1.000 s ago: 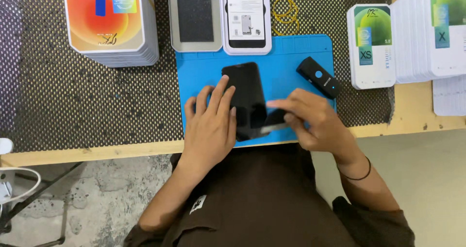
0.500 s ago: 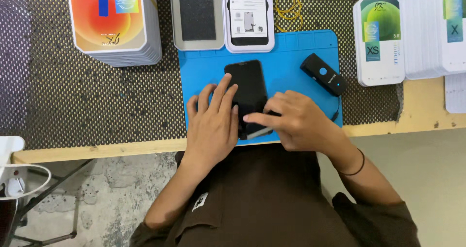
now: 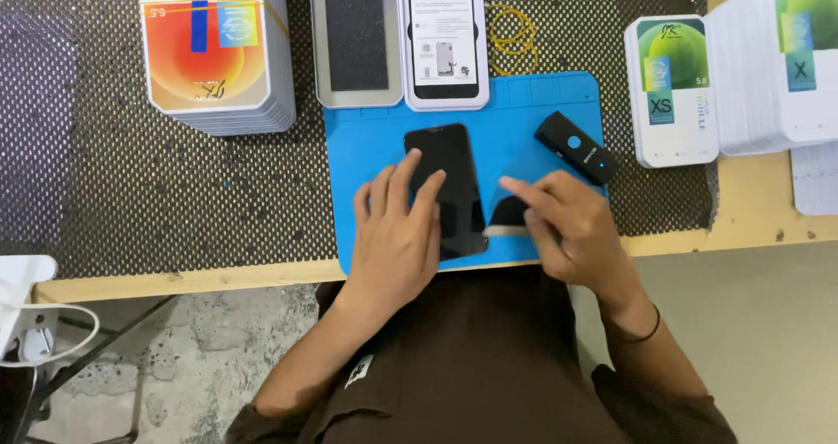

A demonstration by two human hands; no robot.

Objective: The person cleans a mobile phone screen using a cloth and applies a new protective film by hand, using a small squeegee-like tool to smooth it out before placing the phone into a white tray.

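A wooden workbench (image 3: 768, 221) runs across the view, most of its top covered by a dark perforated anti-slip mat (image 3: 105, 173). On that mat lies one blue silicone work mat (image 3: 367, 143), rectangular, with small moulded compartments along its far edge.

Three stacks of flat white boxes stand around it: one with an orange-red printed face (image 3: 209, 47) at far left, and two with green printed faces, a narrower one (image 3: 670, 86) and a taller one (image 3: 790, 55), at right. Two open white trays sit at the blue mat's far edge: one lined with a dark pad (image 3: 356, 34), one holding a black panel (image 3: 443, 34) with a white sheet on it. Beside the latter lie a few yellow rubber bands (image 3: 511, 29); their exact count cannot be told.

The black phone screen (image 3: 449, 178), a glossy, unlit rectangle with rounded corners, lies flat near the centre of the blue mat, long axis pointing away from the person. The left hand (image 3: 397, 234) rests palm-down on it, fingers spread and extended, pressing rather than grasping. The right hand (image 3: 567, 226), just right of the screen, is loosely curled with the forefinger extended, pinching a thin dark film (image 3: 506, 215) at the screen's lower right edge.

One small black device with a blue dot (image 3: 576, 147) lies apart at the mat's right.
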